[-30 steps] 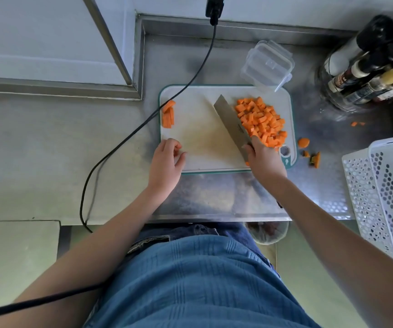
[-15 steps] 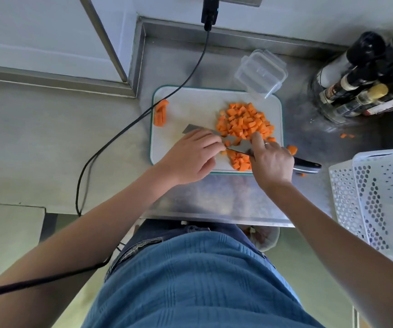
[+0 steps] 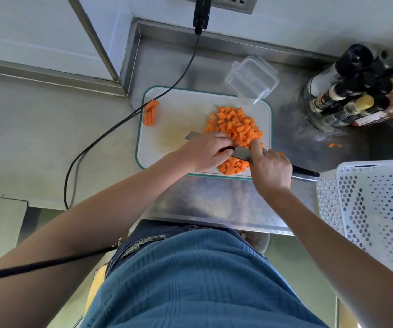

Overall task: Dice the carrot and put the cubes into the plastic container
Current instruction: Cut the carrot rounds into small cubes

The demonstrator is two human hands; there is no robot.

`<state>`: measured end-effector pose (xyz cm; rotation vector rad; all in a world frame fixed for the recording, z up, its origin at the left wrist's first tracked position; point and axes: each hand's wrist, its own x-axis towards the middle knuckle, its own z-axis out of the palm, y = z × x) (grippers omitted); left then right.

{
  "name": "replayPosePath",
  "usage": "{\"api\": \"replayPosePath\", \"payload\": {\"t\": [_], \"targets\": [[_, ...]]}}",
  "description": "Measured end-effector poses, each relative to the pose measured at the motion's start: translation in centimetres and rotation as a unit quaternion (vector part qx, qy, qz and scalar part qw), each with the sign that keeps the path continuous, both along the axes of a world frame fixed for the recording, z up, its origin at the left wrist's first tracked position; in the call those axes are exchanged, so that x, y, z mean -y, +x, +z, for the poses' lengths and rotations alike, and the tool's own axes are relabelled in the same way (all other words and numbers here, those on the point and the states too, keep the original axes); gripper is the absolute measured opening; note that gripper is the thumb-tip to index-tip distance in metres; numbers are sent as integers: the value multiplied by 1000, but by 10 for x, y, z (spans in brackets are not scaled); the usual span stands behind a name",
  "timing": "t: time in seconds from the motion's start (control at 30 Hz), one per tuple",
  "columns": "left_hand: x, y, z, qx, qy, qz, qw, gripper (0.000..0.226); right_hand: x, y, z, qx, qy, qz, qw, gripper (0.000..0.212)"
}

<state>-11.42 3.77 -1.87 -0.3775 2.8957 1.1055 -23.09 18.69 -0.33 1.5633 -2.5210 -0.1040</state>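
I am seeing the left hand, having crossed over, curling onto the flat steel knife blade gripped by the right hand, gathering orange carrot cubes heaped beyond the fingertips; the clear plastic container beyond stands empty.

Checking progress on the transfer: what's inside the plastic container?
The plastic container looks empty; through its clear walls only counter shows. The carrot cubes are on the cutting board.

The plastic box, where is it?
In the head view, the plastic container sits empty on the steel counter, touching the far right corner of the cutting board, left of the bottles.
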Motion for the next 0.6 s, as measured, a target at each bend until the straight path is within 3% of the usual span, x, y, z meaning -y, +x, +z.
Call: {"api": "replayPosePath", "payload": {"t": [0.07,0.13,0.2,0.3,0.37,0.5,0.6], "targets": [[1,-4,-2,8,19,47,999,36,-2,-2,-1,-2,1,5,1000,70],[0,-2,-2,-39,0,85,996,34,-4,-4,-3,-6,2,12,1000,70],[-4,1,-1,-79,-22,63,995,35,-6,-6,-5,-10,3,18,1000,68],[-10,-3,-5,-28,-55,16,998,47,-8,-7,-6,-21,12,21,999,66],[-6,-5,-7,-2,-46,51,998,52,-10,-8,-7,-26,19,15,999,67],[-1,11,-6,-127,-81,109,983,38,-14,-13,-8,-23,24,3,999,60],[-5,17,-4,-54,-74,77,993,47,-13,-11,-9,-19,26,11,999,64]]}}
